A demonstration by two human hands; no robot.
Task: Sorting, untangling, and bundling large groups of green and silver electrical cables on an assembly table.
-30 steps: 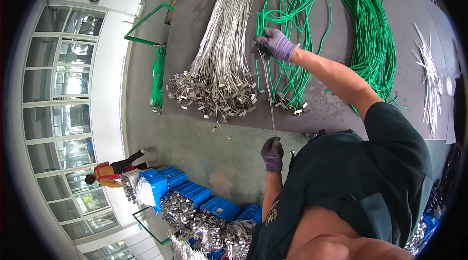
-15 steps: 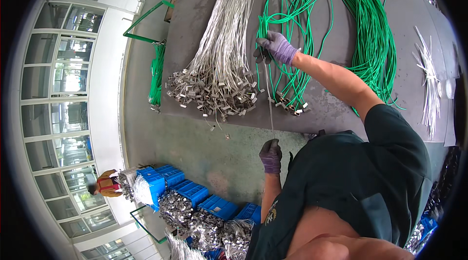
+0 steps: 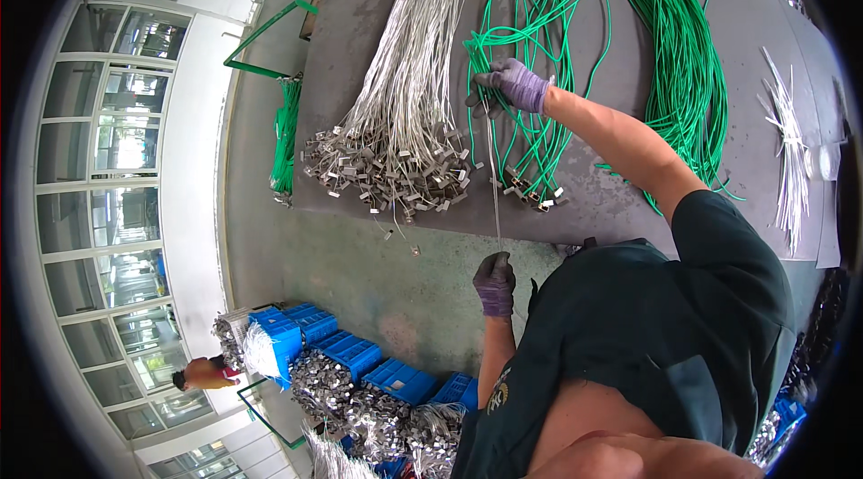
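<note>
My left hand (image 3: 494,284), in a purple-grey knit glove with dark fingers, is closed at the lower end of a thin whitish wire (image 3: 495,187), beyond the table's near edge. The wire runs taut up to my gloved right hand (image 3: 512,86), whose fingers pinch its upper part above the table. Green cables (image 3: 539,34) loop around and beneath the right hand; whether its fingers also grip any is hidden. Metal-ended connectors (image 3: 538,196) lie at the cables' near ends. Left of that hand spreads a thick bundle of silvery wires (image 3: 409,57) with many small metal connectors (image 3: 395,175).
A larger green cable bundle (image 3: 688,75) and white strips (image 3: 789,155) lie right on the grey table (image 3: 611,178). Blue crates (image 3: 395,378) and heaps of metal-ended wires (image 3: 333,385) stand on the floor lower left. Another person (image 3: 211,373) is beyond, near a green rail (image 3: 270,412).
The green cable loop above my right hand has sagged leftward. My left hand has shifted slightly left and up, the wire still taut. The distant person has moved lower in view.
</note>
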